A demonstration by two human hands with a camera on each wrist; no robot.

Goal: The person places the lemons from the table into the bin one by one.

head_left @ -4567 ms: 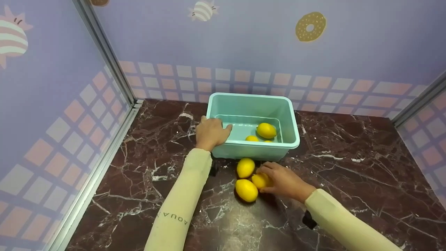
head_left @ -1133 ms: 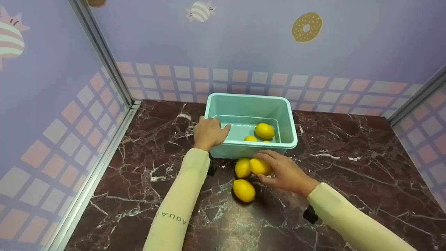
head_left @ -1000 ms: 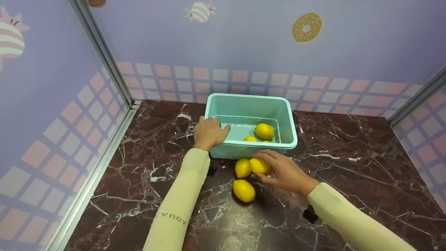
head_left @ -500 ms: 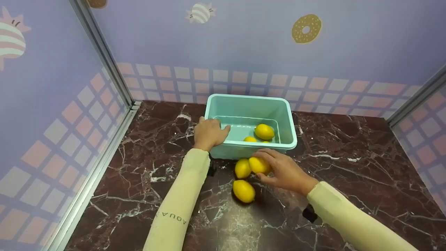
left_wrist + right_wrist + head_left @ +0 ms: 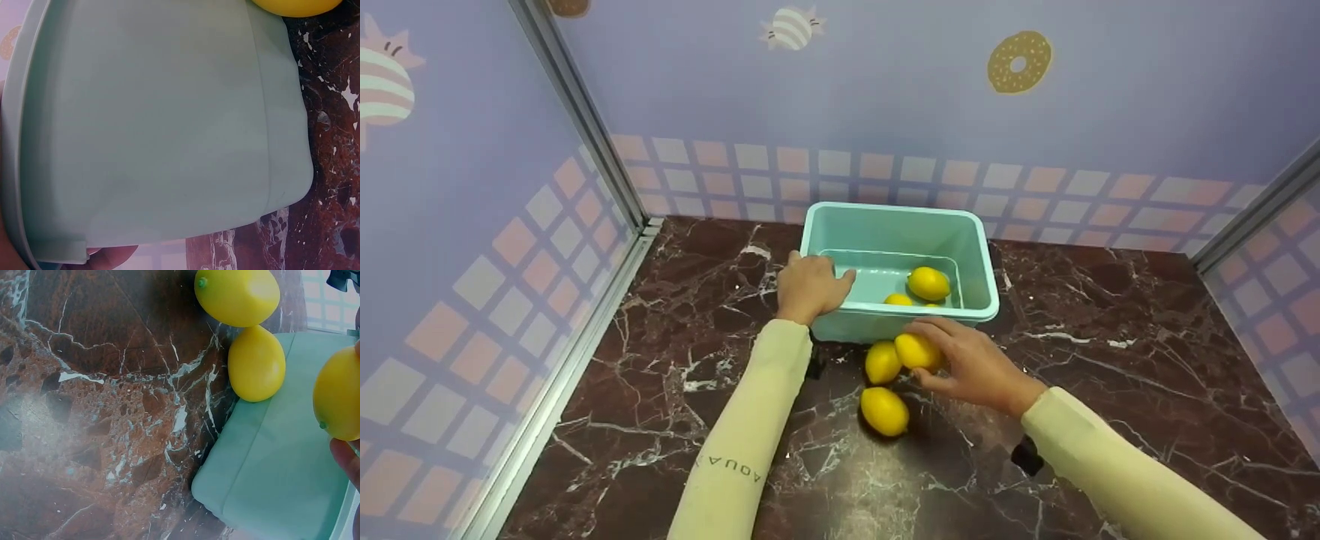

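A light green plastic bin (image 5: 904, 318) stands near the back wall with several lemons inside, one lemon (image 5: 929, 284) in full view and others partly hidden by its front wall. At its front left corner, my left hand (image 5: 812, 286) grips the rim. My right hand (image 5: 976, 367) holds a lemon (image 5: 917, 352) between thumb and fingers just in front of the bin; in the right wrist view this held lemon (image 5: 339, 394) is clear of the table. Two more lemons lie on the table: one lemon (image 5: 883, 363) close to the bin's front, another lemon (image 5: 885, 412) nearer me.
The dark red marbled table (image 5: 1110, 390) extends on both sides of the bin. A purple printed wall (image 5: 720, 97) rises right behind it. Metal frame strips (image 5: 585, 120) run along the left corner and the table's left edge.
My right hand has taken up the lemon from beside the other two and moved it up toward the bin's front. In the last second it rose only slightly. My left hand stays on the rim.
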